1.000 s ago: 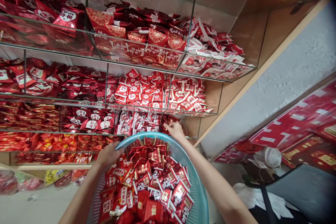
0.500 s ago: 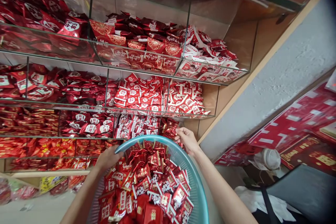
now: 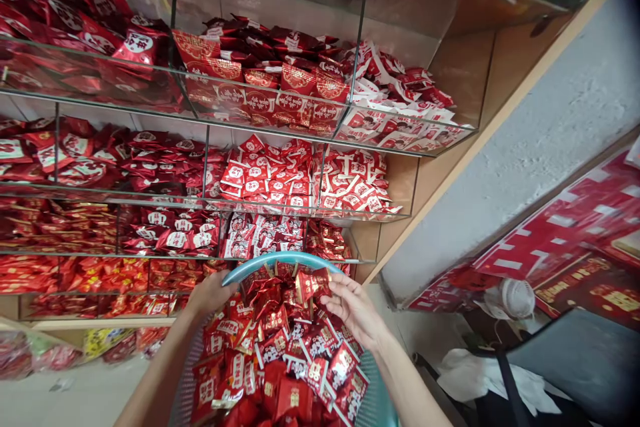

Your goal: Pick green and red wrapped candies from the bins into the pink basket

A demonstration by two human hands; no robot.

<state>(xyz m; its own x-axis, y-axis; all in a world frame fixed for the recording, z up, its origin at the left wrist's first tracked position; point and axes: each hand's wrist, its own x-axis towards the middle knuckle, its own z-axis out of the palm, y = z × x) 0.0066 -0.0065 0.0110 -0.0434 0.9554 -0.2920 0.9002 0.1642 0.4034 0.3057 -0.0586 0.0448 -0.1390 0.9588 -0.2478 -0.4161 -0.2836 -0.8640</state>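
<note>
A teal plastic basket (image 3: 280,259) heaped with red wrapped candies (image 3: 295,347) sits low in the middle of the view. My left hand (image 3: 210,295) grips its rim on the left side, fingers curled over the edge. Over the far right part of the basket, my right hand (image 3: 353,307) pinches a red and gold candy packet (image 3: 313,283) between thumb and fingers. That packet is just above the other candies. Beyond the rim, a glass compartment holds similar red and gold packets (image 3: 327,240).
Glass-fronted shelves (image 3: 280,127) with divided compartments of red packets rise in front of me. A wooden side panel (image 3: 450,167) and grey wall (image 3: 530,147) stand to the right. A dark chair (image 3: 580,360) is at lower right; bagged goods (image 3: 100,341) lie below the shelves.
My right hand has moved from the shelf compartment back over the basket, carrying a red and gold candy packet. My left hand stays on the rim.
</note>
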